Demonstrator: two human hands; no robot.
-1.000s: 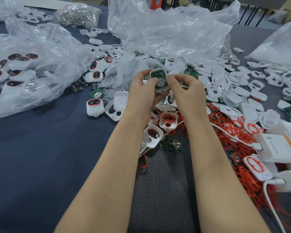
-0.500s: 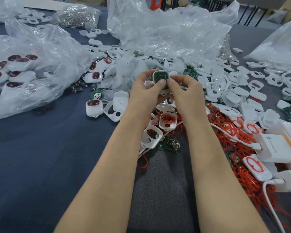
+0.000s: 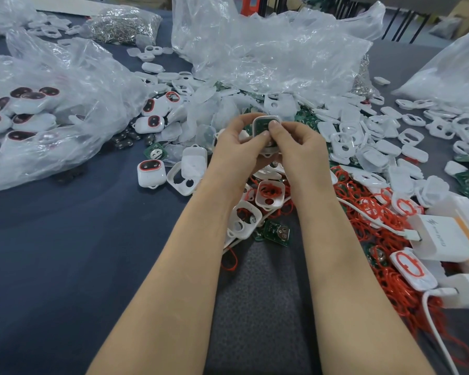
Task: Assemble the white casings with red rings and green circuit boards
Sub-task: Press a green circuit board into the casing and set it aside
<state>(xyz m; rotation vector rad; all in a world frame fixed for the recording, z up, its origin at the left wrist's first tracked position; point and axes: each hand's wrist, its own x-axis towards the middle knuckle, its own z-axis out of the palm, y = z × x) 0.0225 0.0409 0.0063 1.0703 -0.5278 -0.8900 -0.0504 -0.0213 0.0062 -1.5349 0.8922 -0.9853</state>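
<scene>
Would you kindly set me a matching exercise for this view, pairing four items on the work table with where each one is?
Things
1. white plastic casing holding a green circuit board
2. heap of loose red rubber rings
3. clear plastic bag of small silver metal parts
4. loose green circuit board with a round metal clip

Places
A. at the far end of the table, left of centre
B. pinched between the left hand and the right hand
C. lying between the left forearm and the right forearm
D. spread to the right of the right forearm

Pairs: 1-B, 2-D, 3-A, 4-C
</scene>
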